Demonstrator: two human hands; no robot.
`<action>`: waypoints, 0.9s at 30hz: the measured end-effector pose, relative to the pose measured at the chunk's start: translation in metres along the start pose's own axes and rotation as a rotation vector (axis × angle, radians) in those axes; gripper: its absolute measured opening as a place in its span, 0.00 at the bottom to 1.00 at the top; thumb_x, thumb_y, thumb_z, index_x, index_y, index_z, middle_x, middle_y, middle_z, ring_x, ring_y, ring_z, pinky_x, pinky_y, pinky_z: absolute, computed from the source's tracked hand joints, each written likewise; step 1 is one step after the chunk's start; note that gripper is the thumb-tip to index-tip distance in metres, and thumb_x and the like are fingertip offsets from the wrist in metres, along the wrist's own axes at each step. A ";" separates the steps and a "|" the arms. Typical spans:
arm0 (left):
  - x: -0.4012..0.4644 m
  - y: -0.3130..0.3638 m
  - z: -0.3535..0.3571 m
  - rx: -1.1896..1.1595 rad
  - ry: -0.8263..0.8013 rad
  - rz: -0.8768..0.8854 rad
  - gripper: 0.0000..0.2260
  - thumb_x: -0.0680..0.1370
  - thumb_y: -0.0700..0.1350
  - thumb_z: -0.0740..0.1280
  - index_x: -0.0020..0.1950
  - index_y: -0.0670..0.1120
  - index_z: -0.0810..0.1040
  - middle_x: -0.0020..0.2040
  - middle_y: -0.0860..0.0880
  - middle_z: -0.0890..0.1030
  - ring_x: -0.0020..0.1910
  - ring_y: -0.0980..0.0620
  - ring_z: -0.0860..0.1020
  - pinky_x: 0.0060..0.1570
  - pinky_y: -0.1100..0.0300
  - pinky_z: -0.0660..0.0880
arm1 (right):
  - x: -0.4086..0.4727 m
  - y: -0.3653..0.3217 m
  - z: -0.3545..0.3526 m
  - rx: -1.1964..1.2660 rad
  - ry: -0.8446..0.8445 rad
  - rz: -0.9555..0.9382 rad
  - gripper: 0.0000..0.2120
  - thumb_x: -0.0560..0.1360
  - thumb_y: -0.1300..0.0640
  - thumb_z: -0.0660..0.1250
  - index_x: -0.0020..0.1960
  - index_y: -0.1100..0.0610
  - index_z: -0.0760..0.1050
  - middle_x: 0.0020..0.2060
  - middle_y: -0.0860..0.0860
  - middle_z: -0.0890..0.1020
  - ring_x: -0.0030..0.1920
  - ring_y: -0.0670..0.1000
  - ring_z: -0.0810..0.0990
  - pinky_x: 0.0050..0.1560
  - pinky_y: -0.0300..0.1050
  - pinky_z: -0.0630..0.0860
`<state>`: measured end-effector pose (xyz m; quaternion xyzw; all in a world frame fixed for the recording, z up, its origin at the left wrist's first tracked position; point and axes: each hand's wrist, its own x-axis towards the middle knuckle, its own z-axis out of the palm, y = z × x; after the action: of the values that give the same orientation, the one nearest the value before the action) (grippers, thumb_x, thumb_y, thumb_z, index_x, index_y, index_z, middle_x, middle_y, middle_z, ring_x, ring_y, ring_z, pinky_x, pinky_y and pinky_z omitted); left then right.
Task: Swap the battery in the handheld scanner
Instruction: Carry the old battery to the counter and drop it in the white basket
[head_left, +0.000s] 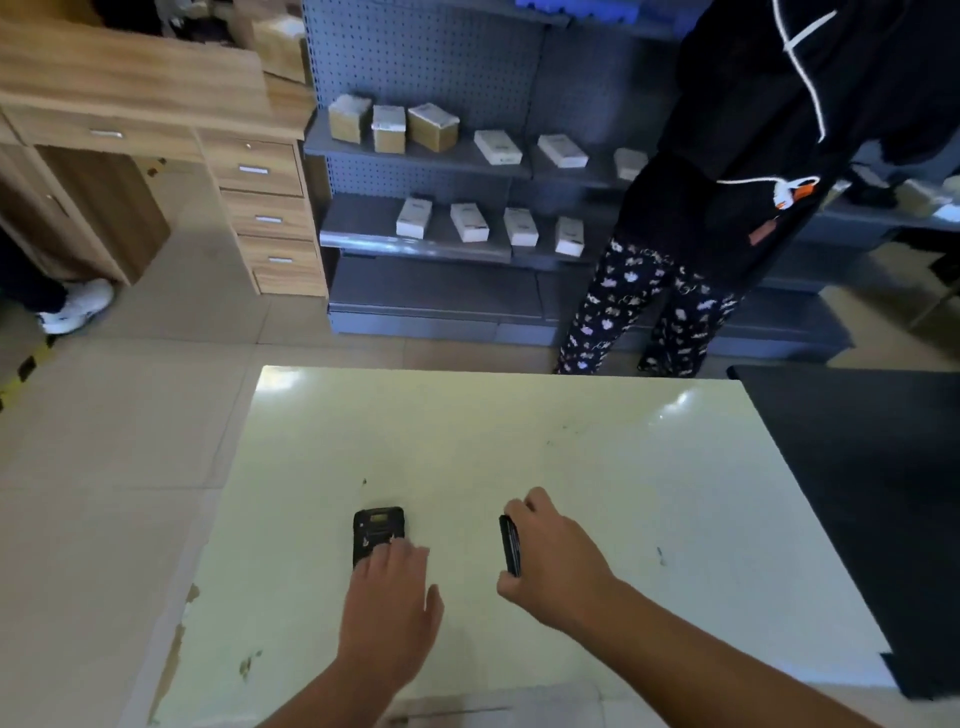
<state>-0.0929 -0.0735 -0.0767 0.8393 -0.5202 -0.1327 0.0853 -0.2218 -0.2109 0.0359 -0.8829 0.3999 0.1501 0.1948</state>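
The black handheld scanner (377, 530) lies back side up on the pale table (571, 457), with its battery bay showing. My left hand (392, 608) rests flat over the scanner's near end, fingers spread. To the right, my right hand (553, 556) grips a thin black flat piece (510, 545) on edge, just above the table; I cannot tell whether it is the battery or the back cover.
A person in a black hoodie and patterned trousers (691, 260) stands past the table's far edge. Grey shelving (426, 244) with small boxes lines the back. A wooden desk with drawers (260, 171) stands at the left. A black table (872, 478) adjoins on the right.
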 end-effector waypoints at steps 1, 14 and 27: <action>0.000 0.008 -0.009 -0.022 -0.006 0.045 0.17 0.78 0.52 0.67 0.64 0.47 0.79 0.60 0.47 0.81 0.59 0.45 0.78 0.59 0.50 0.76 | -0.002 0.005 -0.003 0.007 0.002 0.016 0.24 0.74 0.51 0.74 0.65 0.56 0.71 0.61 0.53 0.71 0.52 0.58 0.80 0.51 0.51 0.81; 0.050 0.120 -0.029 0.033 -0.053 0.317 0.15 0.81 0.51 0.63 0.63 0.46 0.79 0.59 0.46 0.80 0.55 0.43 0.78 0.54 0.50 0.74 | -0.043 0.135 -0.029 0.170 0.100 0.279 0.25 0.71 0.48 0.77 0.62 0.54 0.72 0.57 0.50 0.70 0.48 0.56 0.81 0.49 0.52 0.83; 0.086 0.473 0.031 0.028 0.044 0.511 0.18 0.78 0.56 0.68 0.65 0.50 0.80 0.57 0.51 0.83 0.53 0.49 0.81 0.54 0.52 0.78 | -0.151 0.435 -0.072 0.229 0.275 0.364 0.23 0.74 0.49 0.74 0.63 0.56 0.69 0.63 0.54 0.69 0.54 0.58 0.78 0.51 0.49 0.77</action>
<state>-0.4686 -0.3608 0.0153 0.6846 -0.7150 -0.0814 0.1159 -0.6424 -0.4091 0.0650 -0.7808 0.5894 0.0152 0.2070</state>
